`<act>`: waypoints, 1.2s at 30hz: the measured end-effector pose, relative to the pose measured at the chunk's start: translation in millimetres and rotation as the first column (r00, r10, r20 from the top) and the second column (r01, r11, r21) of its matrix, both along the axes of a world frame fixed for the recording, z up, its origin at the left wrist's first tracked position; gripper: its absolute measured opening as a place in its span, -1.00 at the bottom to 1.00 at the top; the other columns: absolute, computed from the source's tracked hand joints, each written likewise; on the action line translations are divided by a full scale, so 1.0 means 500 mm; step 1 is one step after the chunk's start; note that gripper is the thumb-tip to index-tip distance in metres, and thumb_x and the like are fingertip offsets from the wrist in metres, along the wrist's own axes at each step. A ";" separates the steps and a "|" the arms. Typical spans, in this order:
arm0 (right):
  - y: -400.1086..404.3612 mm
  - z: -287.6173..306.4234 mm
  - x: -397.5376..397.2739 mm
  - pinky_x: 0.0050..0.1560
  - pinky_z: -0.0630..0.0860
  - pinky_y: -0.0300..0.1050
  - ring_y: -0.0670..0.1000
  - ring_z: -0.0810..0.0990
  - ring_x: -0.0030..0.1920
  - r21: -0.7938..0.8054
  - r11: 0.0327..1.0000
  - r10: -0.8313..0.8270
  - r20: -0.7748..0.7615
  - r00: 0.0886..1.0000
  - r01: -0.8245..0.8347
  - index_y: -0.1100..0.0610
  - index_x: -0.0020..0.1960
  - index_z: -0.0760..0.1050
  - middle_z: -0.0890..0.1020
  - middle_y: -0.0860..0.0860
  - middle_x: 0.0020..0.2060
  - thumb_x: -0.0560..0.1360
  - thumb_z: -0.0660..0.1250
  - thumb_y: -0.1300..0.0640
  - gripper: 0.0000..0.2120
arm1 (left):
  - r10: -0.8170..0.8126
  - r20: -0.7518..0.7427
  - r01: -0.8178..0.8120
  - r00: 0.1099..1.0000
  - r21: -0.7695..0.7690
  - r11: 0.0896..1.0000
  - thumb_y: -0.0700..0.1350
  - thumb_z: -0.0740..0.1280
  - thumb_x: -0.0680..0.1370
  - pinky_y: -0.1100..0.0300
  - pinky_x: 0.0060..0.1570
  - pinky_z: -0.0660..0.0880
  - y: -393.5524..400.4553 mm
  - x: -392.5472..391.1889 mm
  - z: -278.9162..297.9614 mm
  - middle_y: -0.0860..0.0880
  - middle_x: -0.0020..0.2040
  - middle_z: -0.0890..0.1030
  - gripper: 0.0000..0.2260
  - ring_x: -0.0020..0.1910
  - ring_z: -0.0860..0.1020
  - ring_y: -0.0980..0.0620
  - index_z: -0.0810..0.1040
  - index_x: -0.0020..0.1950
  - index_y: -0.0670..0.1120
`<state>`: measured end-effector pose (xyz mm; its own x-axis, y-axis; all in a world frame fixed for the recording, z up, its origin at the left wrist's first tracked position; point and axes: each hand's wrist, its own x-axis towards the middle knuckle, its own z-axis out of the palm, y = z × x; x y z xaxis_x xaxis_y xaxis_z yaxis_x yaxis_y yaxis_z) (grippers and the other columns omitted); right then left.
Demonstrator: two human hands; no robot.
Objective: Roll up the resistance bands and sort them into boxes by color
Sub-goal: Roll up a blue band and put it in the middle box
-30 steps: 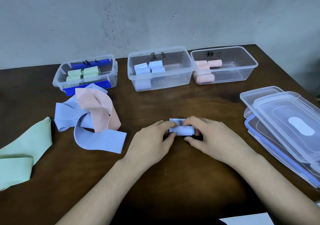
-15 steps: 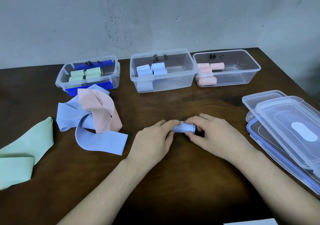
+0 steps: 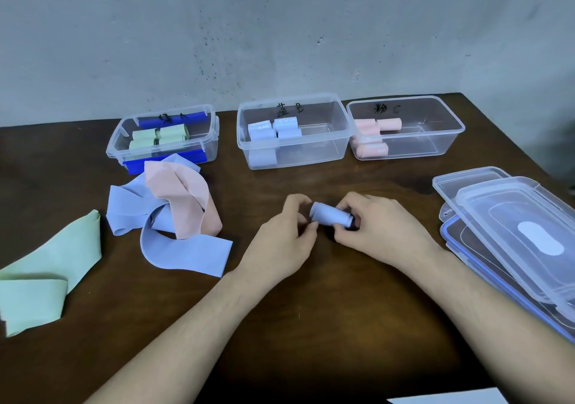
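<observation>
Left hand and right hand each pinch one end of a rolled blue band, apparently just above the dark bench. Beyond it stands the middle clear box, holding blue rolls. Unrolled bands lie left.

Handwritten black marker on the clear plastic middle box reads 蓝 B, and the clear plastic right-hand box carries 粉 C. The marking on the blue-clipped clear left box is too blurred to read
</observation>
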<state>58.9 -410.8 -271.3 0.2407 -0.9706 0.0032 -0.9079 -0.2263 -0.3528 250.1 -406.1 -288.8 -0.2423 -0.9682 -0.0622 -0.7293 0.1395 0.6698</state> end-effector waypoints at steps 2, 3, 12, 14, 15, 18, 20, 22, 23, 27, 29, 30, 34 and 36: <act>-0.002 0.012 0.001 -0.22 0.51 -0.25 -0.11 0.54 -0.20 -0.003 0.999 -0.049 0.021 0.999 0.050 -0.06 0.06 0.41 0.55 -0.15 -0.15 0.49 0.36 -0.11 -0.76 | 0.119 -0.214 -0.092 0.970 0.133 0.987 0.01 0.31 0.61 0.26 -0.16 0.60 0.000 -0.005 0.006 0.09 0.07 0.61 -0.71 -0.23 0.64 0.12 0.30 0.28 0.07; -0.001 0.018 0.003 -0.22 0.53 -0.24 -0.11 0.55 -0.21 -0.006 0.997 -0.072 0.033 0.997 0.072 -0.06 0.06 0.38 0.55 -0.15 -0.15 0.49 0.37 -0.12 -0.75 | 0.182 -0.320 -0.113 0.930 0.222 0.968 0.01 0.32 0.61 0.20 -0.11 0.63 0.002 -0.008 0.011 0.05 0.11 0.61 -0.72 -0.21 0.66 0.11 0.33 0.26 0.05; 0.048 0.043 0.039 -0.35 0.39 -0.28 -0.11 0.54 -0.31 -0.024 0.998 -0.056 0.272 0.961 0.065 -0.04 -0.04 0.34 0.52 -0.13 -0.33 0.45 0.45 -0.07 -0.71 | 0.460 -0.729 0.123 0.508 0.590 0.798 -0.02 0.35 0.60 0.02 0.27 0.51 0.032 -0.045 0.056 -0.07 0.09 0.70 -0.77 0.12 0.64 0.01 0.61 0.19 -0.10; 0.054 0.040 0.039 -0.31 0.41 -0.27 -0.11 0.52 -0.26 -0.015 0.999 -0.027 0.287 0.957 0.033 -0.07 0.01 0.34 0.50 -0.14 -0.30 0.42 0.47 -0.10 -0.66 | 0.469 -0.739 0.093 0.484 0.576 0.812 -0.04 0.32 0.62 0.01 0.26 0.52 0.033 -0.044 0.059 -0.10 0.05 0.70 -0.80 0.06 0.65 0.02 0.62 0.16 -0.11; 0.054 0.040 0.035 -0.26 0.41 -0.27 -0.12 0.50 -0.21 -0.021 0.999 -0.019 0.277 0.961 0.026 -0.09 0.08 0.36 0.47 -0.19 -0.25 0.39 0.49 -0.11 -0.60 | 0.465 -0.742 0.086 0.482 0.568 0.818 -0.04 0.31 0.62 0.01 0.26 0.52 0.032 -0.041 0.060 -0.12 0.05 0.70 -0.80 0.04 0.65 0.00 0.61 0.16 -0.11; 0.048 0.040 0.015 0.07 0.38 -0.24 -0.17 0.36 0.06 -0.123 0.992 0.040 0.243 0.969 -0.010 -0.13 0.41 0.28 0.37 -0.28 0.03 0.34 0.54 -0.13 -0.27 | 0.411 -0.735 0.090 0.538 0.535 0.840 -0.04 0.30 0.62 0.02 0.18 0.56 0.033 -0.034 0.065 -0.13 0.00 0.70 -0.77 0.01 0.65 -0.05 0.59 0.21 -0.11; 0.043 0.043 0.008 0.26 0.37 -0.17 -0.15 0.32 0.22 -0.144 0.987 0.103 0.255 0.961 -0.067 -0.14 0.52 0.18 0.38 -0.20 0.28 0.33 0.54 -0.14 -0.13 | 0.374 -0.737 0.127 0.563 0.524 0.842 -0.06 0.28 0.62 0.04 0.11 0.58 0.035 -0.033 0.069 -0.13 -0.08 0.67 -0.79 -0.05 0.62 -0.03 0.59 0.18 -0.12; 0.039 0.048 0.006 0.31 0.38 -0.17 -0.17 0.32 0.29 -0.120 0.982 0.179 0.299 0.937 -0.149 -0.13 0.54 0.17 0.38 -0.18 0.37 0.34 0.55 -0.11 -0.11 | 0.365 -0.741 0.162 0.564 0.533 0.831 -0.09 0.29 0.62 0.02 0.12 0.58 0.038 -0.036 0.075 -0.13 -0.10 0.65 -0.82 -0.05 0.61 -0.01 0.60 0.14 -0.12; 0.038 0.052 0.006 0.29 0.38 -0.22 -0.20 0.32 0.30 -0.102 0.978 0.206 0.314 0.927 -0.183 -0.13 0.54 0.19 0.39 -0.20 0.36 0.35 0.55 -0.08 -0.13 | 0.356 -0.738 0.177 0.573 0.535 0.826 -0.10 0.29 0.61 -0.01 0.15 0.58 0.038 -0.038 0.079 -0.14 -0.06 0.65 -0.81 -0.03 0.61 -0.01 0.61 0.14 -0.13; 0.032 0.061 0.010 0.19 0.39 -0.36 -0.26 0.35 0.26 -0.047 0.975 0.220 0.367 0.904 -0.218 -0.14 0.51 0.23 0.38 -0.28 0.25 0.37 0.55 0.03 -0.19 | 0.356 -0.741 0.179 0.570 0.534 0.826 -0.09 0.29 0.61 0.02 0.14 0.57 0.036 -0.047 0.088 -0.13 0.01 0.68 -0.82 0.01 0.63 -0.02 0.64 0.10 -0.11; 0.022 0.062 0.010 0.12 0.45 -0.37 -0.22 0.39 0.24 -0.051 0.980 0.194 0.418 0.888 -0.191 -0.14 0.52 0.20 0.39 -0.23 0.30 0.35 0.54 0.05 -0.16 | 0.372 -0.757 0.162 0.537 0.526 0.835 -0.08 0.29 0.61 0.06 0.09 0.56 0.032 -0.051 0.090 -0.15 -0.01 0.66 -0.81 0.00 0.61 -0.03 0.63 0.13 -0.11; 0.017 0.062 0.010 0.10 0.46 -0.36 -0.21 0.40 0.23 -0.054 0.983 0.180 0.430 0.885 -0.173 -0.13 0.51 0.19 0.40 -0.19 0.31 0.34 0.54 0.04 -0.15 | 0.378 -0.764 0.155 0.523 0.521 0.839 -0.08 0.29 0.61 0.06 0.08 0.56 0.029 -0.054 0.092 -0.15 -0.01 0.65 -0.81 0.00 0.60 -0.04 0.63 0.13 -0.12; -0.006 0.069 0.014 0.14 0.44 -0.27 -0.17 0.43 0.20 -0.052 0.984 0.178 0.377 0.909 -0.171 -0.09 0.46 0.26 0.44 -0.16 0.27 0.33 0.53 -0.01 -0.22 | 0.407 -0.766 0.114 0.497 0.523 0.845 -0.09 0.29 0.61 0.07 0.01 0.58 0.014 -0.069 0.104 -0.14 0.02 0.69 -0.83 0.01 0.64 -0.04 0.65 0.08 -0.08; -0.021 0.079 0.016 0.02 0.45 -0.24 -0.13 0.48 0.10 -0.059 0.985 0.175 0.328 0.928 -0.164 -0.09 0.39 0.31 0.49 -0.18 0.14 0.36 0.52 -0.04 -0.33 | 0.434 -0.767 0.098 0.473 0.536 0.839 -0.09 0.30 0.61 0.08 -0.01 0.60 0.004 -0.073 0.110 -0.12 0.05 0.70 -0.82 0.04 0.66 -0.03 0.63 0.13 -0.10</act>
